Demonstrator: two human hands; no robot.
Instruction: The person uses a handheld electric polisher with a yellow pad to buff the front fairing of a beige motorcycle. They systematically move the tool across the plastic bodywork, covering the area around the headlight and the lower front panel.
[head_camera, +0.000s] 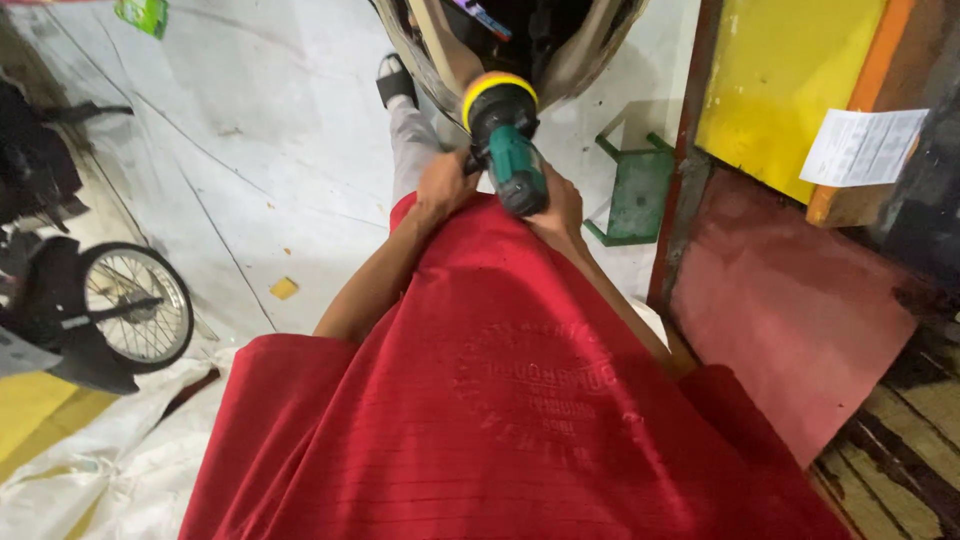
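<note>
A green handheld polisher with a round yellow-edged pad points away from me toward a beige scooter body panel at the top of the view. My left hand grips the tool's left side, at a side handle. My right hand wraps around the rear of the tool's green body. The pad sits close against the scooter panel; I cannot tell whether it touches. My red shirt fills the lower half of the view and hides my lower body.
A small green stool stands to the right on the pale floor. A motorcycle wheel is at the left. A yellow and red wall panel with a paper sheet lies right. My sandalled foot shows ahead.
</note>
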